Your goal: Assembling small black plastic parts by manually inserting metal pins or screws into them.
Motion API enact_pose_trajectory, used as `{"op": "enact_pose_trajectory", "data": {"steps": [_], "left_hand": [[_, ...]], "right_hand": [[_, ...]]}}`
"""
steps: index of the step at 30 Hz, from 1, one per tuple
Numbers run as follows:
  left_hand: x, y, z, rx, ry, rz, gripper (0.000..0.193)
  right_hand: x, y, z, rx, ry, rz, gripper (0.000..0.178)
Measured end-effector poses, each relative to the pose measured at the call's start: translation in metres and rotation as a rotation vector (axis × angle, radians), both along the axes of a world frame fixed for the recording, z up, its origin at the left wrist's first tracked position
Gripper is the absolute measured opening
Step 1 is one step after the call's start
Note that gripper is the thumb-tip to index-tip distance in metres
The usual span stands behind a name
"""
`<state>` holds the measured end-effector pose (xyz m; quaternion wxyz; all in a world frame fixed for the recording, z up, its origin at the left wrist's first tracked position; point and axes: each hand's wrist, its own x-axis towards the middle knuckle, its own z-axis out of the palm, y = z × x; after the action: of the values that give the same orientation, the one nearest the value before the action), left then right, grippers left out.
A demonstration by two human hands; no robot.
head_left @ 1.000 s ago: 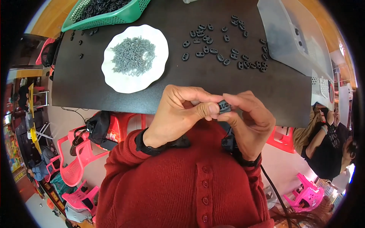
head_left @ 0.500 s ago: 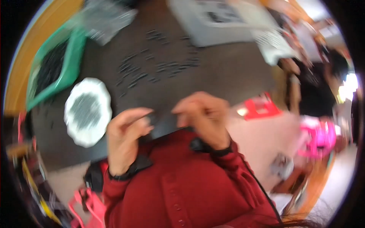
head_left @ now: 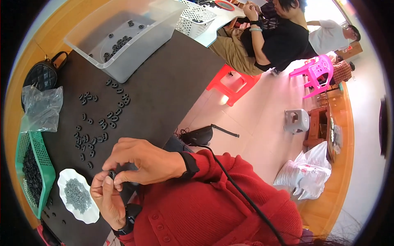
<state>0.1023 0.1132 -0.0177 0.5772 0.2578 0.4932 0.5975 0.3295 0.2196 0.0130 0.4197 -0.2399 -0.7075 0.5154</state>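
Note:
My left hand (head_left: 107, 199) and my right hand (head_left: 143, 162) meet at the table's near edge. Between their pinched fingertips is a small black plastic piece (head_left: 112, 174), partly covered by the fingers. Close by on the left stands a white scalloped dish (head_left: 93, 216) filled with tiny grey parts (head_left: 77, 195), too small to make out singly. Several black oval pieces with holes (head_left: 102, 121) lie scattered on the dark table beyond my hands.
A green basket (head_left: 46, 164) of black parts stands at the left, below a clear plastic bag (head_left: 43, 107) and black purse (head_left: 41, 78). A translucent bin (head_left: 139, 57) holds more oval pieces. A red stool (head_left: 234, 88) and a seated person (head_left: 279, 37) are to the right.
My hands were apart and are now together at the fingertips, around the small black piece. The view has swung to the right, showing more of the floor and room.

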Motion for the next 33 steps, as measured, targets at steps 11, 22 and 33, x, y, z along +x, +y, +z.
{"op": "enact_pose_trajectory", "data": {"steps": [11,22,33], "left_hand": [[-0.022,-0.002,-0.015,-0.007,0.035,-0.027,0.016],[-0.004,0.007,0.007,0.017,0.026,0.039,0.019],[-0.021,-0.004,0.0,-0.058,0.006,0.067,0.025]], "right_hand": [[-0.022,-0.006,-0.011,0.001,0.032,-0.066,0.023],[-0.021,0.015,0.011,0.015,-0.057,0.042,0.022],[0.005,0.109,0.077,0.309,-0.1,-0.664,0.022]]}}
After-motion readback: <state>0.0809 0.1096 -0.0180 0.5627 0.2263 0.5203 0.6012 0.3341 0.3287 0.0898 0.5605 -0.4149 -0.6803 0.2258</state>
